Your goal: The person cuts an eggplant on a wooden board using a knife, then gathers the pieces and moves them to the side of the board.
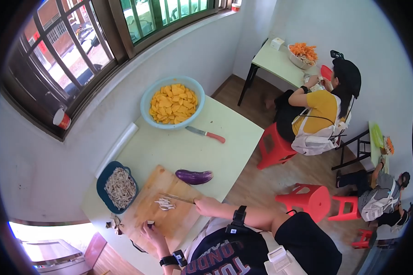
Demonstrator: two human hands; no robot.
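Observation:
My right hand (207, 206) is closed around the handle of a knife (178, 198), whose blade lies over the wooden cutting board (175, 185). Under and beside the blade is a small pile of thin white strips (165, 204). At the board's lower left, my left hand (153, 235) holds a small dark-skinned piece (150, 223) between its fingers. A dark teal basket (102, 187) full of pale shreds (120, 187) stands left of the board. Beyond the board's upper right edge lies a whole purple eggplant (193, 177).
A blue basin (146, 104) of orange slices (173, 104) and a red-handled knife (206, 134) are farther back on the table (234, 137). Dark scraps (114, 224) lie beside the board. A person in yellow (323, 107) sits at another table; red stools (309, 200) stand right.

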